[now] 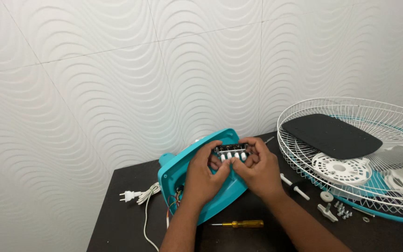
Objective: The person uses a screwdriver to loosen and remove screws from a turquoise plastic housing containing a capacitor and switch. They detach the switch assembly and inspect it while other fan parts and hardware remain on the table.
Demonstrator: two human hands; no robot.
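A teal plastic fan base housing (pixel 177 170) lies tilted on the dark table (pixel 117 205). Both my hands sit on it. My left hand (pixel 203 175) and my right hand (pixel 257 170) together grip a metal switch block with white push buttons (pixel 231 153) at the housing's upper part. Coloured wires (pixel 175 195) show inside the housing's lower left opening.
A white power cord with plug (pixel 138 195) lies left of the housing. A yellow-handled screwdriver (pixel 243 224) lies in front. At right stand a white wire fan guard (pixel 378 112) holding a black plate (pixel 332 135) and a white disc (pixel 341 169), plus white pegs (pixel 294 186) and loose screws (pixel 342 210).
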